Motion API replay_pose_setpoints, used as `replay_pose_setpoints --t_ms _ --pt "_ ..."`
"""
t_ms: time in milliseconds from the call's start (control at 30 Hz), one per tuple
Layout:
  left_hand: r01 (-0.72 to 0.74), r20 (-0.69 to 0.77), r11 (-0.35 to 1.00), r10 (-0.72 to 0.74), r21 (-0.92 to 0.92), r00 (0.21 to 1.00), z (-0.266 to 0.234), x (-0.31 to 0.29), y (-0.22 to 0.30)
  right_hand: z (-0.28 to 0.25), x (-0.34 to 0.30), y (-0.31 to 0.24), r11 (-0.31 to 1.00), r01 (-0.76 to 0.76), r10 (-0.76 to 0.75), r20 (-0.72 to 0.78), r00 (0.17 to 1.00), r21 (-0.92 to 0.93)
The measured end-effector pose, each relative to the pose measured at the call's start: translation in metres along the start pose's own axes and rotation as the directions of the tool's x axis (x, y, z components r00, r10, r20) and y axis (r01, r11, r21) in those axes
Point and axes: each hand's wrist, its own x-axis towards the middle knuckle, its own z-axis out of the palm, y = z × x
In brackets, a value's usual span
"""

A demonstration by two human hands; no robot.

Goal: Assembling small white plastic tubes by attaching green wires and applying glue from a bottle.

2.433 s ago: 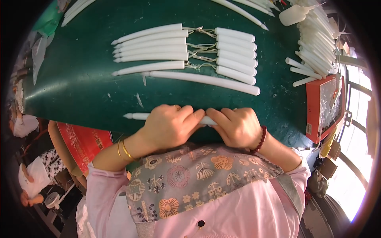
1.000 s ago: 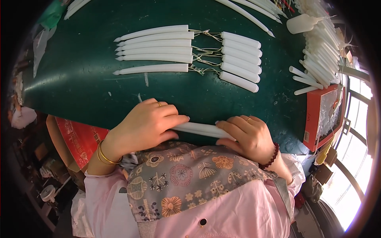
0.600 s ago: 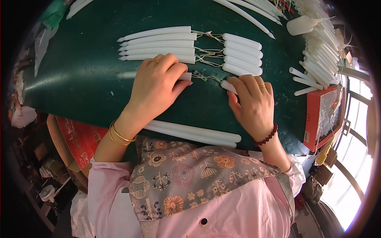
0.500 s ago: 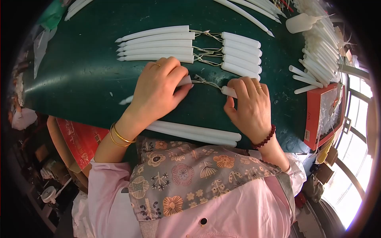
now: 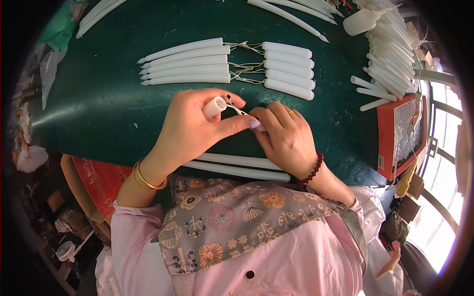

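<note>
My left hand point(image 5: 190, 123) is closed around a white taper-shaped electric candle point(image 5: 215, 107), its hollow end facing up to the right between thumb and forefinger. Thin pale wires point(image 5: 238, 110) come out of that end and run to my right hand point(image 5: 289, 135). The right fingers pinch together where the wires end, touching the left thumb tip. Whatever lies inside the right palm is hidden. Beyond my hands, several candle sticks point(image 5: 187, 69) with pointed tips lie in a row, wired to short white tubes point(image 5: 289, 74) on their right.
Two long white sticks point(image 5: 237, 167) lie by the green table's point(image 5: 98, 108) near edge. More candles point(image 5: 291, 17) lie at the far side. White tubes point(image 5: 390, 59) are piled at right above a red box point(image 5: 395, 133), beside a white squeeze bottle point(image 5: 363, 22). Another person's hand point(image 5: 394, 252) shows lower right.
My hands have come together. The left hand has turned the candle so its hollow end faces up, and the right hand has moved left to the wires. The short tube it held is now hidden.
</note>
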Motion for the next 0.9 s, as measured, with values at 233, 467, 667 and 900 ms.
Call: replay_pose_setpoints --t_ms 233,467,667,900 --pt "-0.086 0.029 0.992 0.09 -0.097 0.996 0.002 -0.001 -0.001 -0.005 -0.001 -0.001 0.994 -0.019 0.033 -0.122 0.992 0.109" --pt "-0.195 0.387 0.915 0.047 0.352 0.921 -0.008 0.002 0.007 -0.023 0.003 0.006 0.911 0.362 -0.365 0.023 0.931 -0.197" --pt "-0.29 0.254 0.938 0.238 0.189 0.937 0.002 -0.002 -0.005 -0.019 -0.004 0.002 0.954 -0.007 0.023 -0.049 0.999 0.298" --pt "-0.51 0.109 0.717 0.527 0.474 0.843 0.008 -0.016 -0.027 -0.033 0.0 -0.006 0.554 -0.501 0.423 0.293 0.857 0.666"
